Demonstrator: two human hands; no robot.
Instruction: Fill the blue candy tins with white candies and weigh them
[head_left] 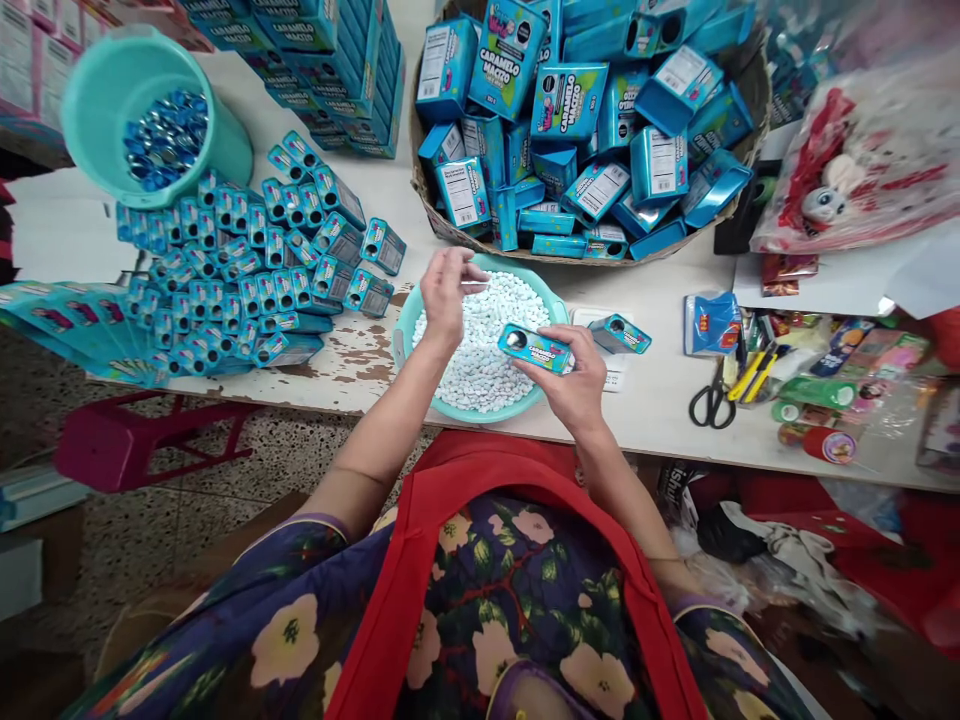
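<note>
Over the turquoise basin point(405, 330), filled with small white candies point(480, 385), both my hands are at work height. My right hand point(577, 375) grips a small blue candy box point(536, 348) by its end. A round hole shows in the box's upper face, with something pale in it. My left hand point(448, 295) hovers above the basin's left side, its fingers loosely bent and apart, and nothing visible in them. Just right of the basin, another blue box point(621, 334) lies on a white scale-like object point(611, 378), partly hidden.
Several rows of small boxes point(225, 280) stand left, beside a turquoise bucket point(82, 120) holding blue metallic pieces. A large carton point(435, 215) heaped with blue boxes is behind the basin. Scissors point(712, 400) and yellow cutters point(757, 375) lie right. A pink stool point(112, 440) stands below left.
</note>
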